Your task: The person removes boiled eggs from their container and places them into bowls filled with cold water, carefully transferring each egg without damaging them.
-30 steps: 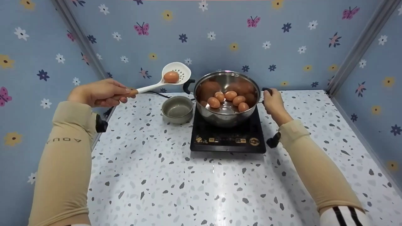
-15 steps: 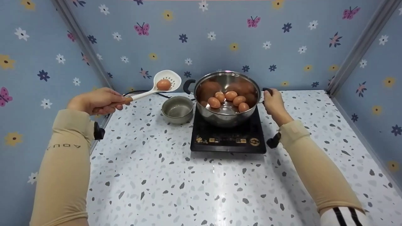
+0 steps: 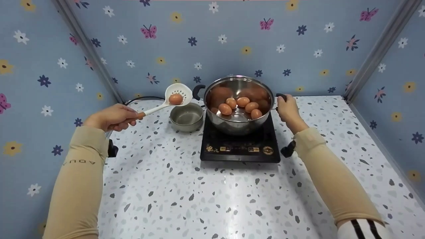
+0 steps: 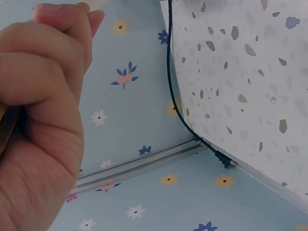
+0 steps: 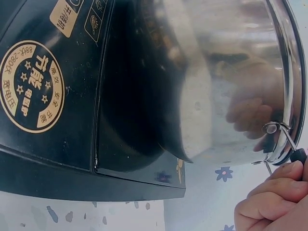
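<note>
My left hand [image 3: 113, 118] grips the wooden handle of a white slotted spoon [image 3: 159, 108], and one brown egg [image 3: 175, 99] lies in its bowl. The spoon's head is raised over the back rim of a small grey-green bowl [image 3: 186, 127]. In the left wrist view, curled fingers [image 4: 53, 96] wrap the handle, whose head is out of sight. My right hand [image 3: 289, 111] holds the black side handle of a steel pot [image 3: 239, 126]. Several brown eggs [image 3: 243, 101] lie at the bottom of the pot. The right wrist view shows the fingers [image 5: 274, 197] around that handle.
Under the pot is a black induction cooker [image 3: 239, 154] on the speckled tabletop [image 3: 166, 192]. A black cable [image 3: 146, 97] runs along the table's back left edge. Flower-patterned walls [image 3: 222, 53] close in the back and both sides. The pot's left handle [image 3: 198, 92] juts toward the bowl.
My left hand has lowered the slotted spoon with the egg, first moving left, then back a little right, down toward the small bowl. My right hand and the pot have stayed put.
</note>
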The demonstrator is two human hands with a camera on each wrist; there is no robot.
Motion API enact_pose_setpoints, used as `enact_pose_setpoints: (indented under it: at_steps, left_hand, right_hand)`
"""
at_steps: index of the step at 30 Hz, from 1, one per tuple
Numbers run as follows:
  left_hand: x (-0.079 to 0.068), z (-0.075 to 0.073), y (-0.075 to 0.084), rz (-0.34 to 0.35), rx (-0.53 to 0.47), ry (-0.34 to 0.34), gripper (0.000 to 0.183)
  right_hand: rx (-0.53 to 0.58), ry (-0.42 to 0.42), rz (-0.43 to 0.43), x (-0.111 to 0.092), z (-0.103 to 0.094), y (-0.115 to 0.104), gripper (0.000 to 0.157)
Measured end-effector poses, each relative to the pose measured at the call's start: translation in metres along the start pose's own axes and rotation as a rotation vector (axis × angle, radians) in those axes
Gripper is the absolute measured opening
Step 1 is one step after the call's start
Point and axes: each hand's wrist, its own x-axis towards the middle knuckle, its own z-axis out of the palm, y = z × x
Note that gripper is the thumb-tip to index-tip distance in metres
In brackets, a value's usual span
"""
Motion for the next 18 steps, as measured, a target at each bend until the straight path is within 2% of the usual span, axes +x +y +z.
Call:
enact_pose_setpoints:
  at_steps: [4, 18]
  left_hand:
    - [0.005, 0.006, -0.005, 0.01, 0.015, -0.007, 0.025]
    - [0.018, 0.017, -0.019, -0.031, 0.0, -0.058, 0.027]
  right_hand:
    - [0.01, -0.002, 0.004, 0.0, 0.0, 0.001, 0.048]
    - [0.02, -0.02, 0.019, 0.0, 0.0, 0.001, 0.05]
